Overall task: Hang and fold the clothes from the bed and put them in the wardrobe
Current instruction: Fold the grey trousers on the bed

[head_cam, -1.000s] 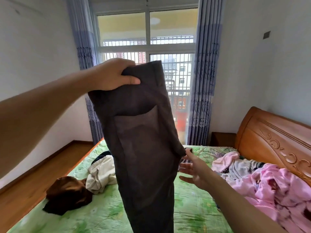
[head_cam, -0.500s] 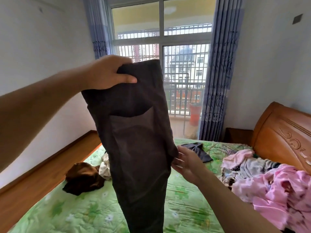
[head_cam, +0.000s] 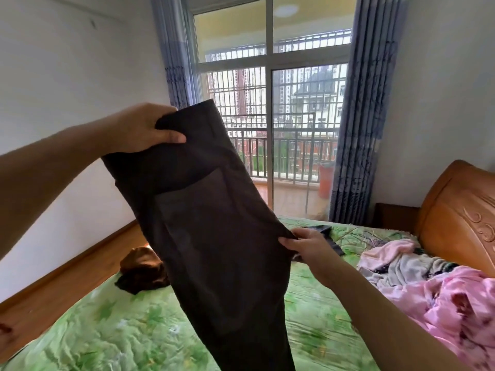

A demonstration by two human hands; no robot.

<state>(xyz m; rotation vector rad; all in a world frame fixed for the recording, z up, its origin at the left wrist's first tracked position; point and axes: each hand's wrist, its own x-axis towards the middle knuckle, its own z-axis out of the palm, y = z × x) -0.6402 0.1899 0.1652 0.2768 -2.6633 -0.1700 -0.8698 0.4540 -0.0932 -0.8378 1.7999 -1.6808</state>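
Above the green bed (head_cam: 112, 333), dark brown trousers (head_cam: 214, 236) hang lengthwise. The left hand (head_cam: 142, 129) grips their top edge, thumb over the cloth; the right hand (head_cam: 305, 247) pinches the side edge, fingers seemingly curled. A brown garment (head_cam: 142, 269) and pink clothes (head_cam: 455, 303) lie on the bed.

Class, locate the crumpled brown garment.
Head view, left side: the brown garment lies on the green bed near its left edge, beside the held dark trousers.
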